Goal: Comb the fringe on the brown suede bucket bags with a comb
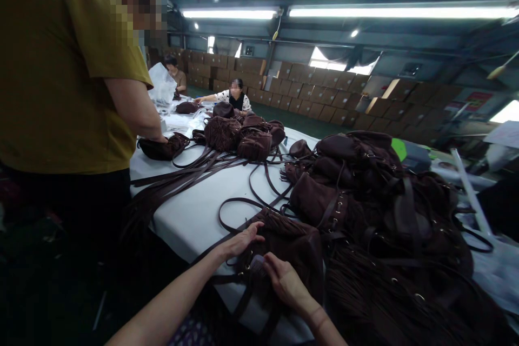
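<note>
A dark brown fringed handbag [302, 243] lies in front of me at the table's near edge, its thin strap looped out to the left. My left hand [242, 240] rests on the bag's upper left side, fingers stretched out and a little apart. Closer to me, my right hand [287, 281] is closed in a pinch over the bag. At its fingertips is a small pale, finely lined piece [257, 264], comb-like or tag-like; I cannot tell which. Metal eyelets show beside it.
A heap of similar brown bags [365, 200] covers the right of the white table [194, 216]. More bags [243, 135] stand farther back. At left, a co-worker in a mustard shirt [68, 75] handles another bag [164, 146]. Cartons [316, 92] line the far wall.
</note>
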Tool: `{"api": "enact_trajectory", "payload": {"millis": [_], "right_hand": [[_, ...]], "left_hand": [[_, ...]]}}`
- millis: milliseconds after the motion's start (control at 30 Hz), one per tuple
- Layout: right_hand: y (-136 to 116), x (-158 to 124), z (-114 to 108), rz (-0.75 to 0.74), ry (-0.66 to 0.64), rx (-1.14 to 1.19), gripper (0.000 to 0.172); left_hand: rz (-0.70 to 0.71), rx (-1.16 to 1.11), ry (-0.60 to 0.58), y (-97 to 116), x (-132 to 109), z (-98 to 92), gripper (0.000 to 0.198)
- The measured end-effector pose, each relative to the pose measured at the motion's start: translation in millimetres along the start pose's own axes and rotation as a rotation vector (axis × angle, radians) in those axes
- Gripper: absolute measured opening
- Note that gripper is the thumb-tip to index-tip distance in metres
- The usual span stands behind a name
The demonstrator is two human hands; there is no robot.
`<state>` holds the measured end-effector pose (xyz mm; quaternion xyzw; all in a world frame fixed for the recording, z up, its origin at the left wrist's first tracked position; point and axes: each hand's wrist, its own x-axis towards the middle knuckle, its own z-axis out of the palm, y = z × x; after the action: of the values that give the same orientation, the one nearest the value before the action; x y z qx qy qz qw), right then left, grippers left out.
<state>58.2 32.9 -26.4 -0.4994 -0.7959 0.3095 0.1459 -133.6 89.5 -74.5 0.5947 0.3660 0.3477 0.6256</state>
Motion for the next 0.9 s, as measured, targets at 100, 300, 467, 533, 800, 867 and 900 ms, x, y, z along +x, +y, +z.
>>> {"api": "enact_trajectory", "payload": {"millis": [100,300,467,533,800,867,900], "right_hand": [[-5,-10,4,-0.003,-0.033,-0.003,0.020],[-23,-36,24,-0.050,-0.157,0.186,0.026],[-19,-42,9,0.081,-0.026,0.616,0.037],[-17,-39,0,0.116,0.044,0.709,0.037],[-53,-54,10,0.023,-0.021,0.742,0.042],[-72,-71,11,-0.045,-0.141,0.654,0.041],[-80,-79,10,-0.112,-0.211,0.584,0.040]], "left_hand": [[-0.019,0.002,0.003,2,-2,1.7,0.074],[0.008,0.043,0.009,3,-1,1.2,0.069],[0.089,0.008,0.051,9,-12,1.9,0.071],[0.221,0.136,0.017,6,-24,12.1,0.077],[0.246,0.922,0.139,-20,-17,68.7,0.031],[0.231,0.918,0.185,-13,-4,67.7,0.034],[0.236,0.912,0.197,-7,0,66.4,0.035]]}}
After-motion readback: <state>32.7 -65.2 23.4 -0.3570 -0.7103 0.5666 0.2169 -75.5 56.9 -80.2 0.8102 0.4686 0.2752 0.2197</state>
